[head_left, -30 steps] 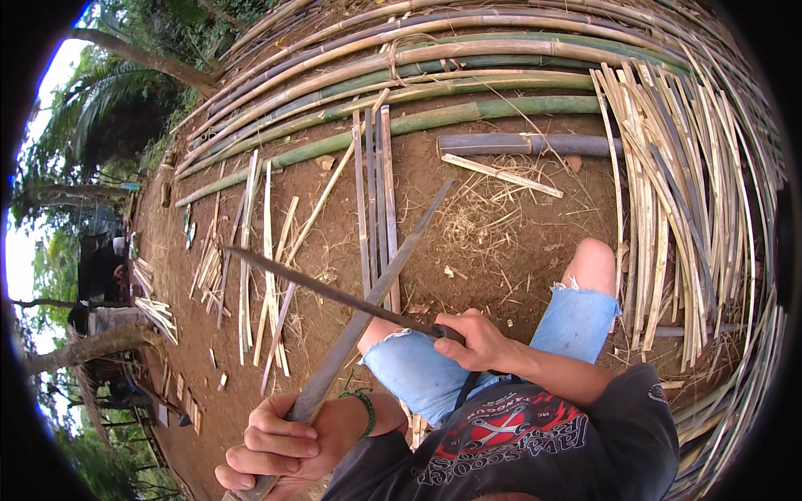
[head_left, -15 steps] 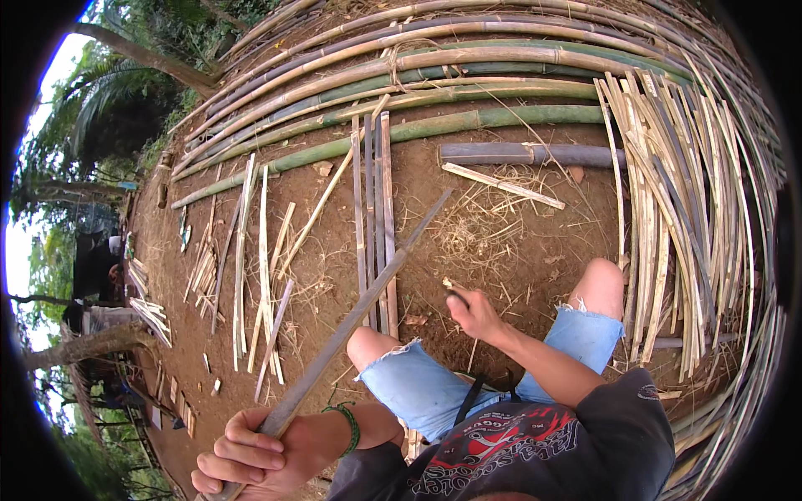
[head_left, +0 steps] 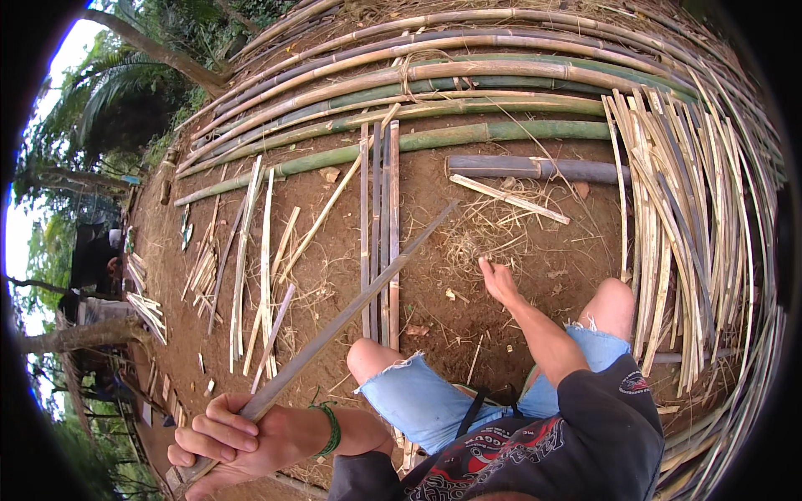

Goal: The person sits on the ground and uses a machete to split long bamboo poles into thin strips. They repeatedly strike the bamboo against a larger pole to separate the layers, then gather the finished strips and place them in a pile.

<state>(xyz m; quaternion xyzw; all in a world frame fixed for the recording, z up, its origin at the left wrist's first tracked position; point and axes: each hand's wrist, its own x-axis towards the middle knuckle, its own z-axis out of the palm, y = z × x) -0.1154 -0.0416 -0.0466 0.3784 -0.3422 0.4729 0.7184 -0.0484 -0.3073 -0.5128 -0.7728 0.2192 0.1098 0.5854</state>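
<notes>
A long grey-brown bamboo strip (head_left: 334,321) slants from the lower left up toward the middle. My left hand (head_left: 219,441) is wrapped round its lower end, and a green cord bracelet circles that wrist. The strip's far tip hangs free near the pile of thin bamboo shavings (head_left: 478,242). My right hand (head_left: 501,284) is held over the ground just short of those shavings, apart from the strip. It looks closed, with the thumb side toward the pile; whatever its fingers hold is hidden from view.
Several dark bamboo slats (head_left: 385,250) lie side by side ahead of my left knee. Long green and tan poles (head_left: 501,130) stretch across the back. A thick cut bamboo piece (head_left: 535,168) lies before them. Many split strips (head_left: 668,225) are heaped at the right.
My right hand has moved away to the right and slightly forward, off the strip's side. My left hand has shifted a little to the left and up, still gripping the strip.
</notes>
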